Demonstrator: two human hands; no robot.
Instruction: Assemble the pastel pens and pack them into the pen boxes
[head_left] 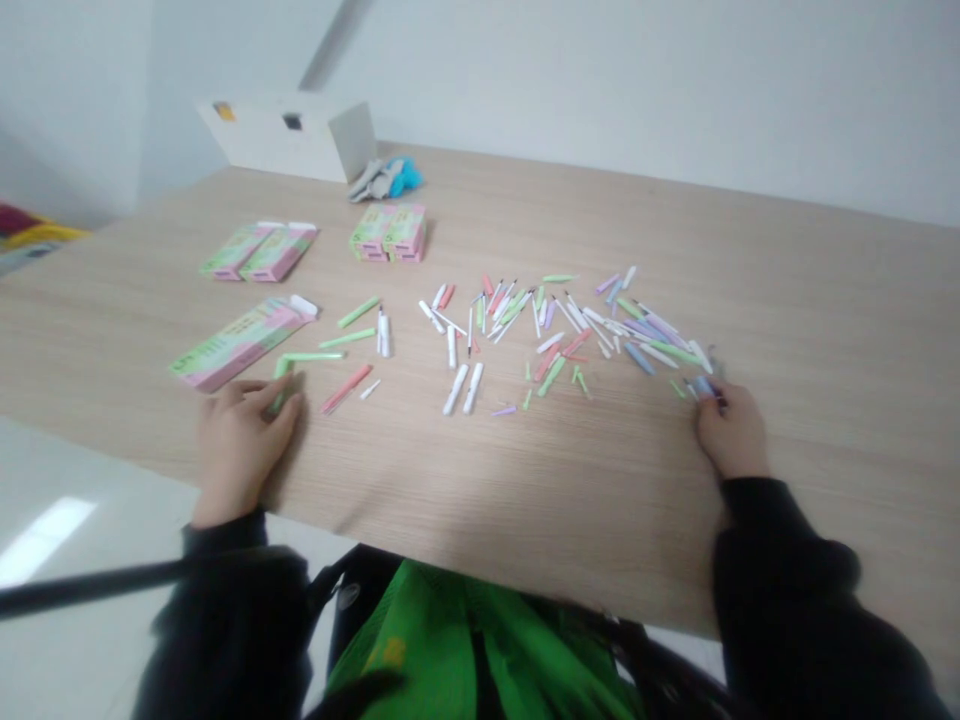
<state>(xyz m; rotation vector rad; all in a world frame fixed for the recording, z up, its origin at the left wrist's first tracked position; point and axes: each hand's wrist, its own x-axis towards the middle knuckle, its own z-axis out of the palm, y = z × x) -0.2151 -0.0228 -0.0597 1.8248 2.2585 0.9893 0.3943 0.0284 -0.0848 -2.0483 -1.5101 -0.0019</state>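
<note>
Many loose pen parts (555, 325) in white, pink, green, lilac and pale blue lie scattered across the wooden table. My left hand (241, 445) rests at the table's near edge, with its fingers curled on a green pen barrel (280, 383). My right hand (732, 430) is at the right end of the scatter, its fingertips pinching a pale blue pen part (703, 387). A dark pen tip shows beside those fingers. Pink-and-green pen boxes (240, 343) lie flat just beyond my left hand.
The light wood table (810, 330) has further pink-and-green boxes (390, 232) at the back. Behind them are a grey and blue cloth bundle (386, 180) and a white box (285, 140). A green mesh item (450, 640) hangs below the near edge.
</note>
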